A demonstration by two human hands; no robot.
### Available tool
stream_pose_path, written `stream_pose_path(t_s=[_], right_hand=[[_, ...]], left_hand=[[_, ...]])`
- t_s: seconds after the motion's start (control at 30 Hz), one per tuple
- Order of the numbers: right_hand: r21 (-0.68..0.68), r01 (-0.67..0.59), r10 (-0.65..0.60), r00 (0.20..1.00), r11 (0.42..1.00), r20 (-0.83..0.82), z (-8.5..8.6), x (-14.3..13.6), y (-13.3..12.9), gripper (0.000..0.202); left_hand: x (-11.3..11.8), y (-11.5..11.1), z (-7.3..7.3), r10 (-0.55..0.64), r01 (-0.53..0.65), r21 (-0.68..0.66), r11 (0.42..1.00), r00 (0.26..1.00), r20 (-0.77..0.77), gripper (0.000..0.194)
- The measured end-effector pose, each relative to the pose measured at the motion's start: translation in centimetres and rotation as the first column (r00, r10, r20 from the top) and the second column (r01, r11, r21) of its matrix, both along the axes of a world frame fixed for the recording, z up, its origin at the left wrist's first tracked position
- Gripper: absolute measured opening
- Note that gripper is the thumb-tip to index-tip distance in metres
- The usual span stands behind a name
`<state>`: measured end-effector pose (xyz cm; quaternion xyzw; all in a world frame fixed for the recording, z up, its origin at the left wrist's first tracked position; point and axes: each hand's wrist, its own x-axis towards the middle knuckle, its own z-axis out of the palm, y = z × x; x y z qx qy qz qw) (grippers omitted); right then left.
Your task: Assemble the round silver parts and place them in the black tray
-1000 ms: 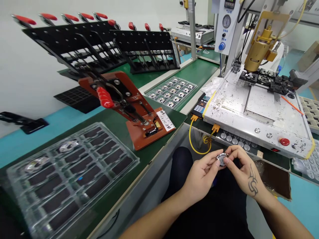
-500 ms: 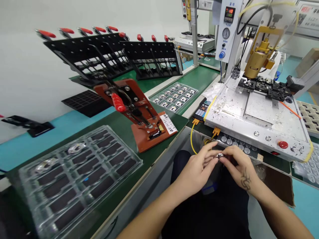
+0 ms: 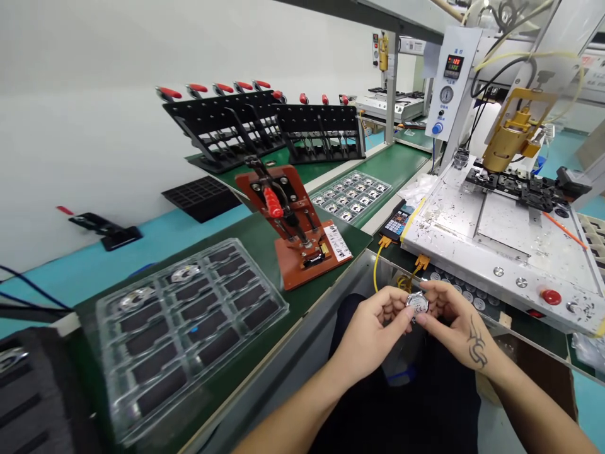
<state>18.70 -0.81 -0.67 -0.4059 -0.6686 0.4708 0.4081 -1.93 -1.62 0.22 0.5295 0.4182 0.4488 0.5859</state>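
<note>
Over my lap, my left hand (image 3: pixel 375 325) and my right hand (image 3: pixel 456 325) pinch a small round silver metal part (image 3: pixel 418 304) between thumbs and fingers, one hand at each side. Its shiny, faceted rim and paler flat face are turned up towards me; the markings on it are too small to read. To the left of my hands, a red-brown toggle-clamp fixture (image 3: pixel 302 277) with a red handle stands on the green bench. Beyond it lies a clear compartment tray (image 3: pixel 111 378), with silver parts in two of its far-left pockets.
A white press machine (image 3: pixel 472 265) with a gold-coloured head (image 3: pixel 508 145) stands at the right. Another tray of silver parts (image 3: pixel 347 195) lies on the green belt. Black clamp racks (image 3: pixel 321 126) stand behind. Yellow cables (image 3: pixel 377 265) hang near my left hand.
The view has swung left and up slightly. My hands have turned the round part from nearly edge-on to face-up; both still hold it.
</note>
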Motion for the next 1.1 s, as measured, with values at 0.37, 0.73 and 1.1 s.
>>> stream_pose_path(t_s=[0.37,0.73,1.1], right_hand=[[0.580,-0.303,0.037,0.905,0.757,0.424,2.5,-0.6,3.1,0.039],[0.557,-0.107,-0.024,0.975,0.824,0.222,3.4,-2.8,6.6,0.030],[0.365,-0.245,0.154,0.953,0.898,0.261,0.9,-9.7,11.9,0.029]], left_hand=[[-5.2,0.9,5.0,0.069,0.043,0.310,0.950,0.937,-0.342,0.019],[-14.1,9.4,11.2,0.644,0.342,0.904,0.255,0.637,-0.423,0.058],[-22.7,14.1,14.9,0.692,-0.556,0.559,0.615,0.721,-0.044,0.030]])
